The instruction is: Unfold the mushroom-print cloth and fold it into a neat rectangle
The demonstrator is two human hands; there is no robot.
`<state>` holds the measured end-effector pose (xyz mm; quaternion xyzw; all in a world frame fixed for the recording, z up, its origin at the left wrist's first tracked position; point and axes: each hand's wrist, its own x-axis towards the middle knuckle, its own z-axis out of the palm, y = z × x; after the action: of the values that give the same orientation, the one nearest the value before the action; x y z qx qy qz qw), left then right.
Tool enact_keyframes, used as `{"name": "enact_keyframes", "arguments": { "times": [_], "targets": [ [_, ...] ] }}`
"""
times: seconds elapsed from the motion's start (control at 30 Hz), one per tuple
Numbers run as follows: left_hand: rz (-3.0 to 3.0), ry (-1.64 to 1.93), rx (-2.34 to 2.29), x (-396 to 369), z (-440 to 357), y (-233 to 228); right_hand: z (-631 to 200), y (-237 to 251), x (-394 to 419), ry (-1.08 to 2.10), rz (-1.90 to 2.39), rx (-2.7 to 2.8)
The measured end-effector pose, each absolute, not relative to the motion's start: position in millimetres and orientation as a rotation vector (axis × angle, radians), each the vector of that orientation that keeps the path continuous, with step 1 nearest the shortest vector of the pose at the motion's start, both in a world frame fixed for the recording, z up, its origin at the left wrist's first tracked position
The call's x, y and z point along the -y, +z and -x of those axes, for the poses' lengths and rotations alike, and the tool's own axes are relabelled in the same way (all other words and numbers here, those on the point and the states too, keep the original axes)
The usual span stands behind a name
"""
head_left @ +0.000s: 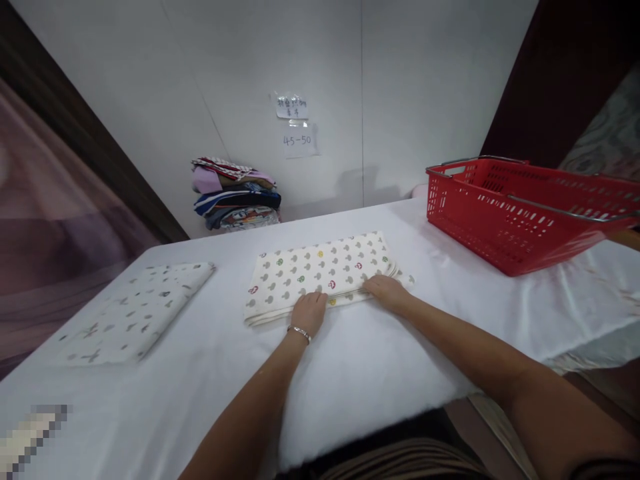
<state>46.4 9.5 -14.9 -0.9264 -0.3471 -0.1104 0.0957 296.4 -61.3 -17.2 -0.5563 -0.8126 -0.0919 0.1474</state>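
Note:
A folded cream cloth (320, 267) lies on the white-covered table in front of me. It is printed with grey mushroom shapes and a few red, green and yellow ones, and its layers show along the near edge. My left hand (309, 315), with a bracelet at the wrist, has its fingers closed on the middle of that near edge. Farther right, my right hand (387, 293) grips the same edge near the corner, where the layers spread a little unevenly. Both thumbs are mostly hidden.
Left on the white tablecloth (200, 347) lies another folded printed cloth (135, 313). A red plastic basket (500, 227) with metal handles stands at the right. Behind the table's far edge are stacked folded fabrics (237, 197), below paper signs (300, 140) on the wall.

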Motion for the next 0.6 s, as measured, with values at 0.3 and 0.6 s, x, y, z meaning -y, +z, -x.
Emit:
{"name": "enact_keyframes", "arguments": {
  "times": [0.3, 0.6],
  "targets": [
    [2.753, -0.357, 0.965, -9, -43, -14, -295, -5, 62, -0.222, 1.662, 2.358],
    [2.719, -0.367, 0.931, -6, -41, -17, -295, -8, 61, -0.327, 1.585, 2.436]
  ]
}}
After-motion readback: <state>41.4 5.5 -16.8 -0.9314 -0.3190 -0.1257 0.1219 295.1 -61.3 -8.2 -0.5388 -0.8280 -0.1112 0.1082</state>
